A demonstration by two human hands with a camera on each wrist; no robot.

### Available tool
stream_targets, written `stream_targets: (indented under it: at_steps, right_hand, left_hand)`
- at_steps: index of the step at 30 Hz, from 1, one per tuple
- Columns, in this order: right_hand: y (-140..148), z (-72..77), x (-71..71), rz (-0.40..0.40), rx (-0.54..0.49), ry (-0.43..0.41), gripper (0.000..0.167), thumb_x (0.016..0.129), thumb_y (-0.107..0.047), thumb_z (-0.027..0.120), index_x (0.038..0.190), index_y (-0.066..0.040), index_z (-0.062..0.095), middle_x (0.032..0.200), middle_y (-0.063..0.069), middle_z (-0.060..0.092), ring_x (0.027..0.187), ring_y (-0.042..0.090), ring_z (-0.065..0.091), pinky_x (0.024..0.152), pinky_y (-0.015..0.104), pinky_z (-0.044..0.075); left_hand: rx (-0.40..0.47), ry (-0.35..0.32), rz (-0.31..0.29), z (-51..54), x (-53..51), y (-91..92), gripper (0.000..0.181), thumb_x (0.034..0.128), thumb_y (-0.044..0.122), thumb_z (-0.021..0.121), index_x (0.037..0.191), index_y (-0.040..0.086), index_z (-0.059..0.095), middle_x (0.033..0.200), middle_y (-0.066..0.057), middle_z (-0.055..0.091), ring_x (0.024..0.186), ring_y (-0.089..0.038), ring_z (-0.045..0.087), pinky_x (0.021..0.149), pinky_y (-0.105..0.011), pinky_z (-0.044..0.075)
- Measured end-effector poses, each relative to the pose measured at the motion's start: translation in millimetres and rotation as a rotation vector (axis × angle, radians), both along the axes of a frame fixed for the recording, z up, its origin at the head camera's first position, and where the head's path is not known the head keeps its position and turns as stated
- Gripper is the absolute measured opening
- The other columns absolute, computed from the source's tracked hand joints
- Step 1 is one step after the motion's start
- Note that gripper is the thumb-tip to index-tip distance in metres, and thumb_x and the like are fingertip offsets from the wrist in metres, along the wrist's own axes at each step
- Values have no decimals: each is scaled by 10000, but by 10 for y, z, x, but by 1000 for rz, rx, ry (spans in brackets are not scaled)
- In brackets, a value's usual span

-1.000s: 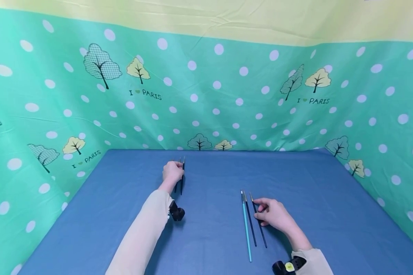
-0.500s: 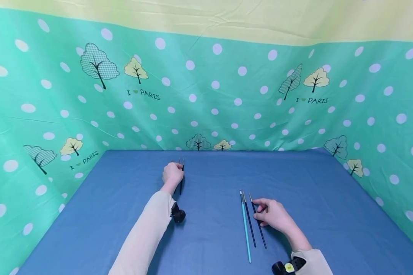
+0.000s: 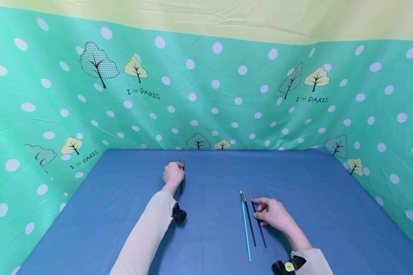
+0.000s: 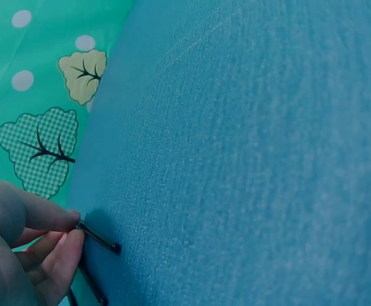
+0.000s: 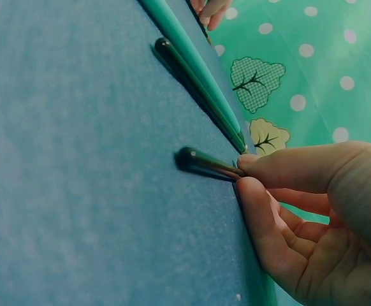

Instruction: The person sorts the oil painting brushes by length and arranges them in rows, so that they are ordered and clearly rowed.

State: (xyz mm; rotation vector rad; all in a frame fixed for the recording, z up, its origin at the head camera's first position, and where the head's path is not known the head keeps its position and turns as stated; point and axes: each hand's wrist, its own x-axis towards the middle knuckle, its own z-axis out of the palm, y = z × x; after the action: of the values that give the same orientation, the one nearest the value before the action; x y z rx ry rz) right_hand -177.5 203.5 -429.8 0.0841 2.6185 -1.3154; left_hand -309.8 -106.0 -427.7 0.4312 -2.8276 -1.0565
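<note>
At the back left of the blue table, my left hand [image 3: 173,173] pinches a dark thin brush [image 4: 98,236] between thumb and finger. Two more dark handles [image 4: 92,284] lie beside it in the left wrist view, partly hidden by the fingers. On the right, my right hand [image 3: 274,214] pinches the rightmost dark brush [image 3: 261,232] between thumb and finger. To its left lie another dark brush [image 3: 250,223] and a longer turquoise brush [image 3: 246,229], side by side, bristle ends pointing away from me.
A blue cloth covers the table [image 3: 206,214]. Behind it and at both sides hangs a green curtain [image 3: 206,91] with white dots and printed trees. Both wrists carry small black cameras, the left one [image 3: 179,214] above the cloth.
The left hand has shifted slightly over its brushes, covering more of one dark handle. The right hand holds nearly the same place. The head view has moved a little.
</note>
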Motion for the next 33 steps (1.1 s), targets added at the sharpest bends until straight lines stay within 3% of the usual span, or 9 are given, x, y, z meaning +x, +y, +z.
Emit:
stream_targets:
  at_steps: [10, 18, 26, 33]
  right_hand:
    - [23, 29, 5, 38, -7, 43, 455, 777, -14, 670, 1217, -18, 552, 830, 80, 501, 584, 165, 533, 512, 279, 514]
    - [19, 19, 28, 56, -5, 33, 456, 791, -18, 657, 1231, -16, 539, 838, 81, 501, 590, 158, 539, 519, 274, 517]
    - [16, 30, 37, 53, 0, 33, 456, 788, -20, 661, 1228, -14, 541, 839, 80, 500, 591, 155, 536, 520, 273, 516]
    - [9, 7, 22, 36, 1, 32, 456, 775, -8, 666, 1216, -16, 553, 831, 75, 503, 590, 156, 539, 513, 276, 517]
  left_hand:
    - [52, 37, -39, 95, 84, 57, 257, 833, 103, 572, 1060, 141, 688, 945, -23, 676, 826, -228, 626, 677, -377, 494]
    - [121, 23, -113, 143, 273, 235, 250, 808, 115, 638, 1053, 113, 684, 904, -31, 663, 778, -187, 613, 654, -325, 493]
    - [176, 52, -176, 154, 464, 480, 225, 791, 115, 670, 1013, 81, 686, 872, -44, 659, 734, -169, 606, 639, -302, 499]
    - [265, 10, -249, 145, 632, 704, 241, 785, 115, 682, 1019, 56, 674, 831, -43, 639, 585, -125, 601, 538, -261, 492]
